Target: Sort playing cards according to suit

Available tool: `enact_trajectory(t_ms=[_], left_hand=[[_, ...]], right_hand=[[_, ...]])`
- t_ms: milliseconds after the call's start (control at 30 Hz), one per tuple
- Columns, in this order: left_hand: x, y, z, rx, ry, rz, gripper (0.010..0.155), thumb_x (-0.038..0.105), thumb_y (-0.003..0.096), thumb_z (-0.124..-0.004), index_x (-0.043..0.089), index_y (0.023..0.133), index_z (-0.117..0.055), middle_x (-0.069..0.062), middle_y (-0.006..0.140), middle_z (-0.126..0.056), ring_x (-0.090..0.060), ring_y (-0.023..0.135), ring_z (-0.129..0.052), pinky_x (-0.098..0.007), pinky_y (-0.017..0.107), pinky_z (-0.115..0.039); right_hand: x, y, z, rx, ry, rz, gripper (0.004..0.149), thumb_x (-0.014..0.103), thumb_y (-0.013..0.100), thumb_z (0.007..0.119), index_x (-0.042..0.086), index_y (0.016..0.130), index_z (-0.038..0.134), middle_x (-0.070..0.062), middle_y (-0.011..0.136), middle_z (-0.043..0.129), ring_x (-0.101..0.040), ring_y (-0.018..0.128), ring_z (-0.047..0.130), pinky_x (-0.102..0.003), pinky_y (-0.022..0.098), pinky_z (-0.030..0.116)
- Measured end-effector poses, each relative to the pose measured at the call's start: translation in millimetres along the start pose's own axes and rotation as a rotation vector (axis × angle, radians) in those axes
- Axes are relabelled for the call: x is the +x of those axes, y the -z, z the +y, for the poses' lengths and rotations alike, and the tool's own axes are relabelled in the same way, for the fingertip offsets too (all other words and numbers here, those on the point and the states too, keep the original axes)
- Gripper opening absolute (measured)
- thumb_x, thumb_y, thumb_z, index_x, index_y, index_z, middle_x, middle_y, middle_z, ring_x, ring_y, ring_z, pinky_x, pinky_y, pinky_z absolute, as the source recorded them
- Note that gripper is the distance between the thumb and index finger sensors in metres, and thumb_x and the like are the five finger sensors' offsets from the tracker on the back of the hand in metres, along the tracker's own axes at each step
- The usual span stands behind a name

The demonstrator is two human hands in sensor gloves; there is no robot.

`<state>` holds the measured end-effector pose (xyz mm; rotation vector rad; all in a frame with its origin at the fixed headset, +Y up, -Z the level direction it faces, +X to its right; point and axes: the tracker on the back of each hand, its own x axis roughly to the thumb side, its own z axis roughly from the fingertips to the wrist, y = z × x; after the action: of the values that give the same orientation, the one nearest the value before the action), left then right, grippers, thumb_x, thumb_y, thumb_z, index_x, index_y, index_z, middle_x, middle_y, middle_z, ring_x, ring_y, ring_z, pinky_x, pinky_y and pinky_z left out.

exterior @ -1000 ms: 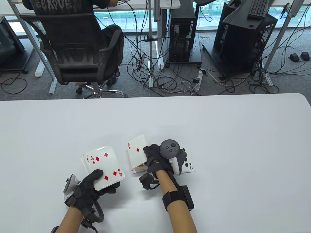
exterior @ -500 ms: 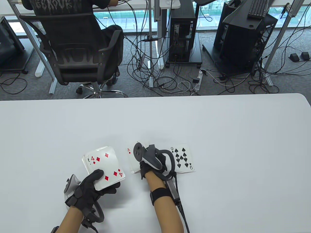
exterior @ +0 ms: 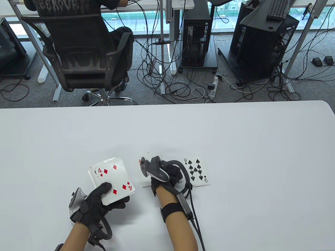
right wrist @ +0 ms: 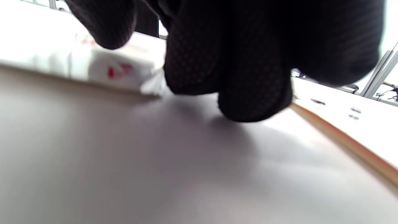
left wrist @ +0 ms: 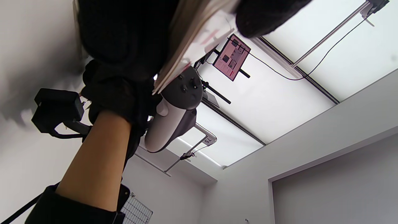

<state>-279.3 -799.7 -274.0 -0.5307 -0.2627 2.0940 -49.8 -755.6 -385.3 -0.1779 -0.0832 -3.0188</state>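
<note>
Face-up deck of white playing cards with a red four of diamonds on top, gripped in the black-gloved left hand, thumb across the near corner and fingers curled beneath, low over the white tabletop at left of centre. Just right of it, a small pile of cards topped by a red ace, lying flat and mostly hidden under the black-gloved right hand. Right hand turned on its side with its grey tracker facing left, fingers curled down onto the tabletop between the two piles; cannot tell whether holding a card. Further right, a flat pile showing a black nine of spades, close beside that hand. Beyond the tabletop, a black mesh office chair with a seated person
</note>
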Motion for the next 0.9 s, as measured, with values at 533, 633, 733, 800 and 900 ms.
enact_trajectory(t_ms=[533,633,733,800,900], left_hand=[[-0.6,-0.1,0.5,-0.002,0.008,0.003,0.064,0.051,0.068,-0.064,0.015,0.111,-0.034,-0.021,0.104,-0.057,-0.035,0.079,-0.091,-0.041,0.055,-0.083],[-0.5,0.1,0.6,-0.006,0.011,0.002,0.064,0.051,0.0679,-0.064,0.015,0.111,-0.034,-0.021,0.104,-0.057,-0.035,0.079,-0.091,-0.041,0.055,-0.083],[-0.5,-0.5,1.6,0.001,0.037,0.013,0.063,0.051,0.0677,-0.064,0.016,0.111,-0.034,-0.021,0.104,-0.057,-0.036,0.079,-0.09,-0.042,0.055,-0.083],[-0.6,-0.1,2.1,-0.002,0.038,0.008,0.063,0.051,0.0676,-0.064,0.016,0.111,-0.035,-0.021,0.104,-0.058,-0.036,0.078,-0.091,-0.042,0.055,-0.083],[-0.2,0.4,1.0,-0.015,0.027,-0.003,0.064,0.051,0.0676,-0.065,0.016,0.111,-0.035,-0.021,0.104,-0.058,-0.036,0.078,-0.091,-0.042,0.055,-0.083]], right_hand=[[8.4,-68.2,-40.1,-0.124,1.007,-0.407,0.071,0.046,0.056,0.069,-0.018,0.087,0.064,-0.021,0.057,0.089,-0.045,0.05,0.091,-0.054,0.034,0.082],[15.4,-74.7,-38.7,-0.126,0.919,-0.458,0.074,0.049,0.053,0.074,-0.015,0.087,0.06,-0.017,0.057,0.087,-0.044,0.051,0.09,-0.054,0.035,0.081],[19.4,-76.9,-38.3,-0.152,0.892,-0.457,0.064,0.044,0.051,0.077,-0.01,0.083,0.065,-0.008,0.05,0.088,-0.035,0.047,0.094,-0.048,0.033,0.084],[18.0,-75.3,-36.5,-0.16,0.978,-0.414,0.055,0.038,0.05,0.078,-0.009,0.078,0.069,-0.005,0.044,0.089,-0.031,0.041,0.096,-0.045,0.028,0.086],[14.9,-70.1,-31.1,-0.047,1.143,-0.368,0.047,0.032,0.051,0.078,-0.009,0.074,0.073,-0.005,0.04,0.09,-0.03,0.037,0.097,-0.045,0.026,0.086]])
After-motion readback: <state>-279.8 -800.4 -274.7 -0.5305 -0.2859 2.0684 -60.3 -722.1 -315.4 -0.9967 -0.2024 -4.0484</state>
